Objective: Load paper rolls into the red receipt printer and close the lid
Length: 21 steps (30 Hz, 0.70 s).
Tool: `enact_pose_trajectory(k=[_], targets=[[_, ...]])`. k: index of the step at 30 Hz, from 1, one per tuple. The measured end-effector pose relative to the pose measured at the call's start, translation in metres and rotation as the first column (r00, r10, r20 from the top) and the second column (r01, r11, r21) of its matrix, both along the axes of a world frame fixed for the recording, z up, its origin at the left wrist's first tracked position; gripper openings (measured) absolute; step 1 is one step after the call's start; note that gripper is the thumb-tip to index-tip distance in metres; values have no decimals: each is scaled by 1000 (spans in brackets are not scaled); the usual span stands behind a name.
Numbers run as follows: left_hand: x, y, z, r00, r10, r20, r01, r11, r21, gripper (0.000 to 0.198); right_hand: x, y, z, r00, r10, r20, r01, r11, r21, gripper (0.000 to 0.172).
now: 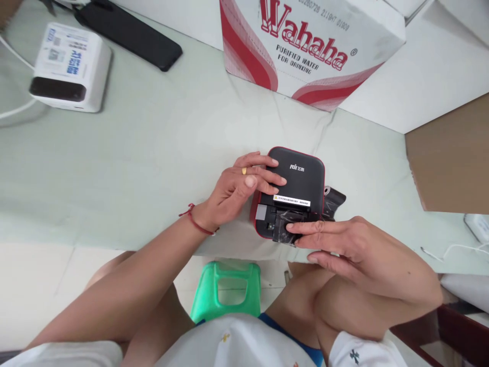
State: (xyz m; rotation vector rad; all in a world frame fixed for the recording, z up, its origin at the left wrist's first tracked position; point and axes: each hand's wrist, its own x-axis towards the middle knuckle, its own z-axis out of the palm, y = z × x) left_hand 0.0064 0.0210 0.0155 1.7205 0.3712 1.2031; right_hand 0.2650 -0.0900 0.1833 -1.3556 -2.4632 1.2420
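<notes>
A black printer-like device (305,181) with a red edge and a "FEIE" logo lies on the table, a warning label (292,201) across its lower part. My left hand (244,188), wearing a gold ring, rests its spread fingers on the left side of the top. With outstretched fingers, my right hand (336,242) presses on a piece of shiny black tape or film (283,229) at the device's near edge; its thumb is apart. Black film (338,199), seemingly a roll, shows beyond the device's right side, partly hidden.
A Wahaha water carton (305,51) stands at the back. To the far left are a white box-shaped device (71,71) with cables and a long black object (133,35). Brown cardboard (451,158) is at right. Below the table edge is a green stool (202,293).
</notes>
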Motion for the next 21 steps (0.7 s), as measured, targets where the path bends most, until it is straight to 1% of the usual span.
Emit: enact_pose_trajectory(k=[5, 8, 11, 14, 16, 18, 21], targets=[[8, 1, -7, 994, 100, 46, -104, 990, 92, 51, 3, 1, -3, 1000, 14, -19, -15, 999, -40, 28], [12, 1, -8, 991, 127, 49, -132, 983, 124, 48, 4, 0, -3, 999, 26, -24, -26, 999, -34, 27], [13, -1, -6, 991, 125, 52, -131, 983, 128, 43, 6, -2, -3, 999, 35, 0, -35, 999, 3, 26], [8, -4, -3, 997, 80, 15, -81, 993, 83, 27, 6, -1, -3, 999, 46, 22, -46, 998, 30, 29], [2, -6, -1, 1000, 14, -10, -14, 1000, 19, 18, 6, 0, -3, 999, 50, 10, -51, 998, 48, 30], [-4, -6, -1, 996, -86, -20, 85, 995, -52, 20, 5, 2, -4, 998, 55, -8, -54, 997, 62, 30], [-8, -5, -3, 978, -209, -9, 205, 968, -147, 22, 4, 5, -4, 998, 60, -7, -60, 995, 83, 30]])
